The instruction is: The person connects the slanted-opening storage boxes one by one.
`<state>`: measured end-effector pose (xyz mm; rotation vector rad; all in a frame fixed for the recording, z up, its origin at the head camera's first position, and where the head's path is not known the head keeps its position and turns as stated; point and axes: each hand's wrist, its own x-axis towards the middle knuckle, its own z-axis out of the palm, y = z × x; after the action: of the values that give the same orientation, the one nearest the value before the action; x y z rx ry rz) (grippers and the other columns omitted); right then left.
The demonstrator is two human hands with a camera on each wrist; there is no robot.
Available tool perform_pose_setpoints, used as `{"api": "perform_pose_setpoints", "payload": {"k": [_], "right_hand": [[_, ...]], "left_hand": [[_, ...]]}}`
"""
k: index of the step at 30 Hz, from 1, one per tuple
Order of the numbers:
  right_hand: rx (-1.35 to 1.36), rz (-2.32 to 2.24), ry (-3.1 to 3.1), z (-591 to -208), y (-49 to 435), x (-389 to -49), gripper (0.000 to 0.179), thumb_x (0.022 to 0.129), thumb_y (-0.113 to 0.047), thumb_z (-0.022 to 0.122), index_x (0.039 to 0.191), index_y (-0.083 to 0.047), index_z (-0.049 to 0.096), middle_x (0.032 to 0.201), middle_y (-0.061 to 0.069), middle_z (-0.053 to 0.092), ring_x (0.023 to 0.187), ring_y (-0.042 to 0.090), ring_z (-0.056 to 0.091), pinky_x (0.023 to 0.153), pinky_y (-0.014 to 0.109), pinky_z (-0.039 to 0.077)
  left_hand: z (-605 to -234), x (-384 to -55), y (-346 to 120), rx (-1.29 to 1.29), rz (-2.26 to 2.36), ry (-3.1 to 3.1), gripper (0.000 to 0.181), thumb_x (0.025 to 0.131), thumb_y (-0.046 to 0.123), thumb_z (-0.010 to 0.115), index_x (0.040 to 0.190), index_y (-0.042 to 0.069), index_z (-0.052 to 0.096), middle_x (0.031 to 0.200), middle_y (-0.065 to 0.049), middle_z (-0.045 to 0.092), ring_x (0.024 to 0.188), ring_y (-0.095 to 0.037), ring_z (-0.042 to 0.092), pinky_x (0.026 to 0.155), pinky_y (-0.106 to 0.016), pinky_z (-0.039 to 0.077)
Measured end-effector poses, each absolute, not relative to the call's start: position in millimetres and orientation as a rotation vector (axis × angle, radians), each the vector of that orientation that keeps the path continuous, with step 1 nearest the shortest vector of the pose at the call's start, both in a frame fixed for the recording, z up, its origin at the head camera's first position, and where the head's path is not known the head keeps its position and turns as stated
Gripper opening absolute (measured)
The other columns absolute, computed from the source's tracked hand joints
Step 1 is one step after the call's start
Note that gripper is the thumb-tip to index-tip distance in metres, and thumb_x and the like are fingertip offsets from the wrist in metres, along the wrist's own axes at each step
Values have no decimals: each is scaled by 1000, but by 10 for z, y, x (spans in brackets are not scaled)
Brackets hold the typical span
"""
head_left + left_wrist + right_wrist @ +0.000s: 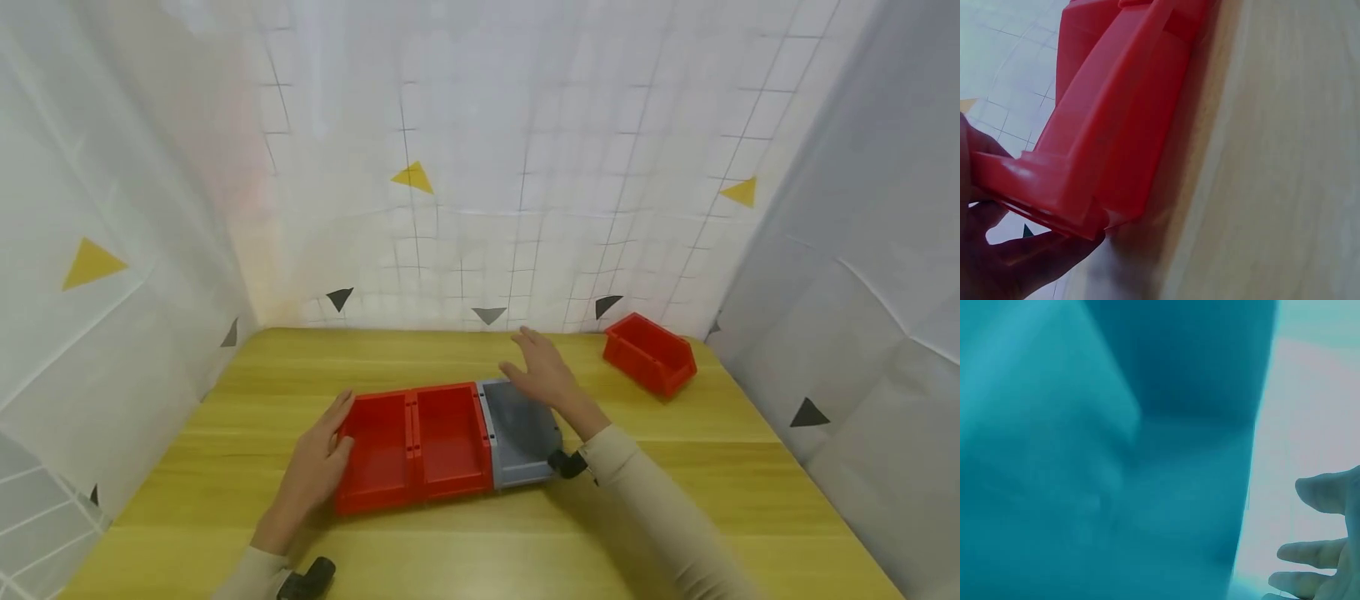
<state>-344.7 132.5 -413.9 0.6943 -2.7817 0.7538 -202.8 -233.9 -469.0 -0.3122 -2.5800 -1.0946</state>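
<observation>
Two red bins, a left one [377,450] and a middle one [452,437], stand side by side on the table, with a grey-blue bin [521,425] beside them on the right. My left hand [307,467] touches the outer left side of the left red bin, its fingers fairly straight along the wall. In the left wrist view, fingertips [1054,256] rest at the corner under that bin's rim. Over the far right part of the grey-blue bin is my right hand [543,371], fingers and thumb spread, holding nothing. The right wrist view shows these spread fingers beside the bin's blue-looking wall [1191,487].
Another red bin [649,354] stands apart at the table's back right, turned at an angle. The wooden table [465,550] meets white sheeting [480,167] at the back and both sides. The sheeting bears yellow and dark triangles.
</observation>
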Motion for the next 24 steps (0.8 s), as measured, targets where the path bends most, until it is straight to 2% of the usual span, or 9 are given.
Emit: {"api": "perform_pose_setpoints", "payload": {"k": [4, 10, 13, 18, 20, 24], "right_hand": [[604, 658, -2811, -4055, 1695, -3635, 62, 102, -28, 61, 147, 11, 48, 158, 31, 36, 146, 48, 33, 118, 62, 26], [409, 523, -2931, -3975, 2271, -3899, 56, 102, -19, 50, 147, 14, 45, 156, 36, 36, 143, 54, 32, 117, 65, 25], [323, 487, -2963, -3973, 2567, -3981, 55, 100, -15, 48, 146, 16, 44, 151, 39, 39, 138, 57, 36, 116, 67, 27], [178, 446, -2976, -4013, 3079, -4073, 50, 96, -12, 48, 136, 18, 48, 131, 39, 50, 118, 57, 46, 108, 72, 33], [123, 447, -3008, -4058, 3276, -4109, 50, 94, -10, 48, 134, 19, 46, 124, 38, 49, 112, 56, 46, 103, 74, 35], [94, 466, -3105, -4192, 3593, -4162, 54, 91, -8, 47, 137, 19, 41, 121, 37, 48, 107, 53, 48, 96, 73, 40]], "left_hand": [[-4679, -2033, -2367, -309, -1071, -2591, 62, 100, -2, 52, 160, 2, 37, 167, -10, 31, 149, -38, 32, 111, -58, 39], [-4675, -2038, -2392, -319, -1052, -2594, 61, 100, -2, 52, 160, 0, 37, 166, -12, 33, 149, -38, 33, 113, -59, 35], [-4689, -2036, -2394, -327, -1061, -2590, 61, 100, -2, 52, 160, 0, 37, 166, -12, 32, 149, -38, 33, 112, -59, 37], [-4695, -2042, -2410, -333, -1072, -2589, 61, 101, -1, 52, 160, 2, 37, 167, -9, 31, 150, -36, 32, 112, -58, 37], [-4698, -2047, -2420, -334, -1069, -2586, 61, 102, -1, 52, 160, 3, 37, 166, -9, 32, 150, -36, 32, 112, -58, 37], [-4716, -2048, -2440, -323, -1065, -2590, 61, 101, -1, 52, 160, 3, 38, 166, -10, 33, 150, -34, 32, 113, -57, 36]]}}
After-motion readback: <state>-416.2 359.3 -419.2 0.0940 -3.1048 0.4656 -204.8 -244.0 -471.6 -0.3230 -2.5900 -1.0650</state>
